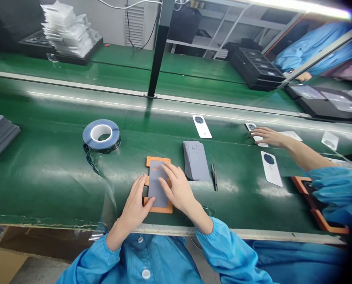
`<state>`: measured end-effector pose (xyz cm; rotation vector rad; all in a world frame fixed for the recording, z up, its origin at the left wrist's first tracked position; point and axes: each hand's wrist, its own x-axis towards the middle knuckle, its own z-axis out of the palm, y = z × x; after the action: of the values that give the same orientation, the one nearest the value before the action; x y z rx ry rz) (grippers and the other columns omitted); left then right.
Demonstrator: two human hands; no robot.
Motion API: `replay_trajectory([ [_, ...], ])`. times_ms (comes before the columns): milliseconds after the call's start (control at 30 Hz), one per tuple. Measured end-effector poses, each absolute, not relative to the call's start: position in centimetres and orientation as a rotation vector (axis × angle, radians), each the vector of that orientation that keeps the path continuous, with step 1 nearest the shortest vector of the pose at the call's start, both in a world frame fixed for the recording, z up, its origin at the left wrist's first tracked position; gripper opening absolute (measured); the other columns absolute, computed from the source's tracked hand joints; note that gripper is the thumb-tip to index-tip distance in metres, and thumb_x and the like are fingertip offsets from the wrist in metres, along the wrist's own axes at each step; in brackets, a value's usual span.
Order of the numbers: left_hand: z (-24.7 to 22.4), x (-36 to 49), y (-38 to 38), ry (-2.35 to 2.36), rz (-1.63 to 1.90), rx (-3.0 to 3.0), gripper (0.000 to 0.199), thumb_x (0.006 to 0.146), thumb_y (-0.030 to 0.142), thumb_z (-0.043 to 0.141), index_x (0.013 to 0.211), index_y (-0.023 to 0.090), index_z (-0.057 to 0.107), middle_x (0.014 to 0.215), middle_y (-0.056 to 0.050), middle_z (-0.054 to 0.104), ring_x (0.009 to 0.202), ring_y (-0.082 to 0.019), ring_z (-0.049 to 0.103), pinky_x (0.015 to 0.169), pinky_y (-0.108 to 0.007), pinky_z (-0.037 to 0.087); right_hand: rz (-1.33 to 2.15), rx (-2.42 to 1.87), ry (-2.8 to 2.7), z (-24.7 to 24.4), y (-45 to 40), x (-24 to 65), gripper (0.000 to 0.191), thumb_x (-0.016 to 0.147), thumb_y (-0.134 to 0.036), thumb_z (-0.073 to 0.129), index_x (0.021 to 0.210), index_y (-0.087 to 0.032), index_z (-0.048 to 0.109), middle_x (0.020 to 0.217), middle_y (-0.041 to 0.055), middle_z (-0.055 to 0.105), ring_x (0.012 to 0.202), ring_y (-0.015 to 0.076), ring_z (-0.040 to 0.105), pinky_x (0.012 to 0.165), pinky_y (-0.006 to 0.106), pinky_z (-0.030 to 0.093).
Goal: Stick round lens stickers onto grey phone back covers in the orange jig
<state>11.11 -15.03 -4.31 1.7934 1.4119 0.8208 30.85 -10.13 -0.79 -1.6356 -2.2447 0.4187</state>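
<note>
A grey phone back panel (158, 185) with several camera cutouts lies flat in an orange jig (158, 210) near the table's front edge. My left hand (136, 205) rests along the jig's left side, fingers stretched out and thumb on the panel's lower left corner. My right hand (177, 187) lies over the panel's right side with fingers apart, its fingertips close to the cutouts. Neither hand is closed around anything. To the right are a stack of grey panels (196, 159) and black tweezers (214, 177). A roll of blue film tape (101, 135) stands to the left, its strip trailing toward the front edge.
A co-worker's hand (266, 136) touches a white panel (256, 135) at right. Other white panels (202, 126) lie about, one (271, 169) near an orange frame (318, 205). More grey panels (0, 136) are stacked far left. A metal post (158, 55) rises behind.
</note>
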Motion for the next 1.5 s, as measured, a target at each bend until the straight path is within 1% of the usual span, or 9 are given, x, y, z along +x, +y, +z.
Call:
replay_trajectory([
  [133, -3.3, 11.5, -15.1, 1.439, 0.831, 1.695, 0.074, 0.093, 0.034, 0.062, 0.157, 0.023, 0.028, 0.16, -0.016, 0.04, 0.15, -0.032, 0.036, 0.121, -0.055, 0.035, 0.538, -1.691, -2.073, -0.9, -11.9, 32.0, 0.048, 0.103, -0.039, 0.045, 0.145, -0.017, 0.051, 0.142, 0.0169, 0.06, 0.134, 0.0329, 0.054, 0.114, 0.06, 0.039],
  [333, -1.4, 11.4, -15.6, 1.374, 0.956, 1.465, 0.068, 0.093, 0.044, 0.061, 0.153, 0.023, 0.035, 0.159, -0.016, 0.04, 0.147, -0.032, 0.039, 0.119, -0.054, 0.036, 0.826, -1.494, -1.896, 2.1, -14.5, 31.0, 0.046, 0.101, -0.035, 0.049, 0.146, -0.024, 0.049, 0.147, 0.0128, 0.057, 0.137, 0.0281, 0.054, 0.113, 0.052, 0.046],
  [533, -1.1, 10.3, -15.0, 1.318, 1.054, 1.03, 0.069, 0.094, 0.042, 0.058, 0.153, 0.021, 0.029, 0.136, -0.017, 0.062, 0.121, -0.028, 0.064, 0.096, -0.042, 0.055, 0.996, -1.389, -1.888, 3.2, -14.5, 30.5, 0.038, 0.1, -0.033, 0.052, 0.136, -0.024, 0.057, 0.139, 0.011, 0.064, 0.13, 0.0278, 0.059, 0.111, 0.05, 0.048],
  [733, -0.3, 10.1, -14.3, 1.238, 1.137, 0.796, 0.084, 0.087, 0.037, 0.066, 0.155, 0.021, 0.021, 0.127, -0.016, 0.068, 0.097, -0.026, 0.073, 0.073, -0.033, 0.06, 1.389, -1.43, -1.748, 1.8, -13.3, 29.6, 0.057, 0.094, -0.033, 0.062, 0.148, -0.028, 0.044, 0.12, 0.0093, 0.072, 0.089, 0.0218, 0.073, 0.085, 0.044, 0.06],
  [800, 0.0, 10.0, -14.1, 1.208, 1.169, 0.774, 0.084, 0.087, 0.037, 0.067, 0.155, 0.022, 0.02, 0.126, -0.016, 0.068, 0.097, -0.026, 0.074, 0.073, -0.034, 0.06, 1.624, -1.335, -1.586, 1.8, -12.7, 29.0, 0.072, 0.09, -0.031, 0.067, 0.154, -0.028, 0.034, 0.106, 0.0061, 0.075, 0.076, 0.0186, 0.073, 0.074, 0.038, 0.061],
  [900, 0.2, 9.3, -13.8, 1.221, 1.243, 0.824, 0.081, 0.089, 0.036, 0.065, 0.154, 0.022, 0.02, 0.127, -0.016, 0.067, 0.103, -0.025, 0.072, 0.083, -0.038, 0.06, 1.8, -1.239, -1.381, 1.8, -10.2, 28.0, 0.074, 0.083, -0.026, 0.07, 0.15, -0.022, 0.038, 0.082, -0.0005, 0.071, 0.064, 0.016, 0.071, 0.061, 0.03, 0.059],
  [1233, 1.6, 3.4, -13.5, 1.865, 1.566, 1.702, 0.023, 0.093, 0.028, 0.062, 0.116, 0.025, 0.064, 0.136, -0.011, 0.06, 0.13, -0.028, 0.057, 0.111, -0.051, 0.047, 1.11, -1.715, -1.551, 0.9, 11.2, 29.0, 0.05, 0.08, -0.008, 0.059, 0.13, -0.001, 0.061, 0.068, 0.0048, 0.072, 0.056, 0.0133, 0.063, 0.049, 0.021, 0.048],
  [1367, 0.7, 0.7, -13.6, 2.171, 1.46, 1.51, 0.059, 0.086, 0.034, 0.071, 0.14, 0.023, 0.052, 0.158, -0.016, 0.039, 0.15, -0.038, 0.032, 0.121, -0.063, 0.029, 0.964, -1.856, -1.603, 0.7, 14.2, 29.6, 0.044, 0.082, -0.008, 0.059, 0.124, 0.001, 0.066, 0.066, 0.0064, 0.071, 0.059, 0.0148, 0.064, 0.059, 0.024, 0.051],
  [1500, -1.7, -1.9, -14.1, 1.956, 1.284, 1.011, 0.083, 0.084, 0.042, 0.072, 0.154, 0.017, 0.036, 0.152, -0.024, 0.048, 0.14, -0.039, 0.049, 0.114, -0.061, 0.04, 0.802, -1.911, -1.689, 0.8, 13.4, 30.4, 0.038, 0.085, -0.019, 0.063, 0.12, -0.005, 0.069, 0.092, 0.0143, 0.076, 0.085, 0.0224, 0.072, 0.081, 0.032, 0.054],
])
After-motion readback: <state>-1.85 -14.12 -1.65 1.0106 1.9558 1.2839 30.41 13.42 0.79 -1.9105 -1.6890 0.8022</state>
